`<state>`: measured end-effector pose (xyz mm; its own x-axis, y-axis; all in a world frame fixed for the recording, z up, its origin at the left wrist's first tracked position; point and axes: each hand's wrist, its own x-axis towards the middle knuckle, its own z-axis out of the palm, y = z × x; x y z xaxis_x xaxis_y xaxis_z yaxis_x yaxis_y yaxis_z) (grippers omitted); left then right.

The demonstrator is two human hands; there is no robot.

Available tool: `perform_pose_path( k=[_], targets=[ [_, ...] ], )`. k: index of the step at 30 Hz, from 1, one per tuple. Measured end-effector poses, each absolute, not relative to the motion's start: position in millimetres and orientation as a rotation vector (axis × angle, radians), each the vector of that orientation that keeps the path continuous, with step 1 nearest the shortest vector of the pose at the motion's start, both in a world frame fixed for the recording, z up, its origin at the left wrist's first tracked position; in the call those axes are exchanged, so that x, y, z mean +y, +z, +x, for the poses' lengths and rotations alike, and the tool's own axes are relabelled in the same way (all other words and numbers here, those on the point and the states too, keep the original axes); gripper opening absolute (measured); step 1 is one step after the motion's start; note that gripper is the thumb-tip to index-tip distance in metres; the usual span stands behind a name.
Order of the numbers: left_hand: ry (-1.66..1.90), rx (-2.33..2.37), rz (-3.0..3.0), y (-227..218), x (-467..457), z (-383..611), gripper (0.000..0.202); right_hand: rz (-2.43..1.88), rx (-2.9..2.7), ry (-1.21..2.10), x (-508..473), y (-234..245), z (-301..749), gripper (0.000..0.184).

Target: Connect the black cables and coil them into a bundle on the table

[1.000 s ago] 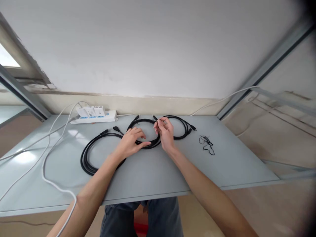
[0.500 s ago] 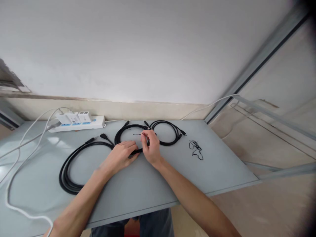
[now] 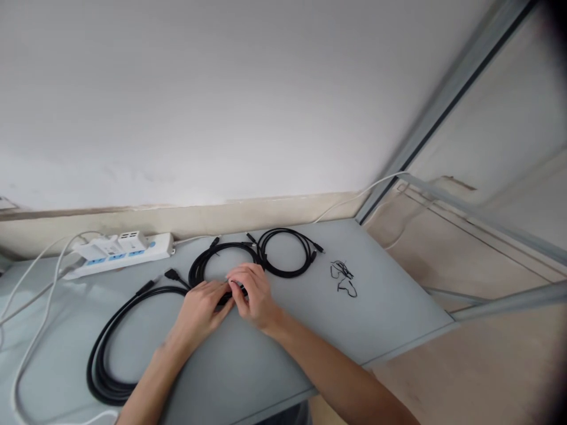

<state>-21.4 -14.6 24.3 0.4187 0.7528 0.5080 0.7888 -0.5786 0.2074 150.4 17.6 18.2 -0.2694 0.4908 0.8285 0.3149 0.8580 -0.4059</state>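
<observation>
Nearest, a strip of jeans [image 3: 287, 415] shows beyond the front edge of the grey table [image 3: 248, 372], with both forearms reaching in over it. On the left of the table lies a big loop of black cable, the left coil [image 3: 98, 369], partly hidden by the left forearm; two plugs sit near its far side. Just past that, at the centre, the left hand [image 3: 199, 310] has its fingers and thumb closed around the near side of the middle coil [image 3: 194, 273], which lies on the table. The right hand [image 3: 257, 298] touches it there, thumb and forefinger drawn close together (whether they pinch anything, I cannot tell). To the right, well apart from the hands, is a small tangle of thin black ties [image 3: 343, 275]. Farther back, the right coil [image 3: 283, 274] lies against the middle one, its plugs pointing outward. On the far left, a white power strip [image 3: 156, 252] with chargers [image 3: 132, 240] plugged in stands near the wall [image 3: 266, 130].
</observation>
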Motion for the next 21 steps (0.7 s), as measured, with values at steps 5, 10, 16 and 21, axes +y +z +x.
perform_pose_path(
  k=[5,10,16,21],
  targets=[
    [-0.893,-1.448,-2.542,22.1,-14.5,-21.3,0.032,-0.688,-1.876,0.232,22.1,12.4,153.0,0.014],
    [-0.862,-1.39,-2.608,25.4,-14.7,-22.0,0.032,-0.67,-1.858,0.264,24.0,12.2,155.2,0.016],
    [-0.819,-1.361,-2.643,26.4,-15.5,-23.4,0.028,-0.67,-1.89,0.281,28.6,11.6,159.2,0.019],
    [-0.786,-1.424,-2.64,22.0,-15.3,-24.2,0.027,-0.777,-1.956,0.276,30.4,12.1,157.8,0.022]
  ],
)
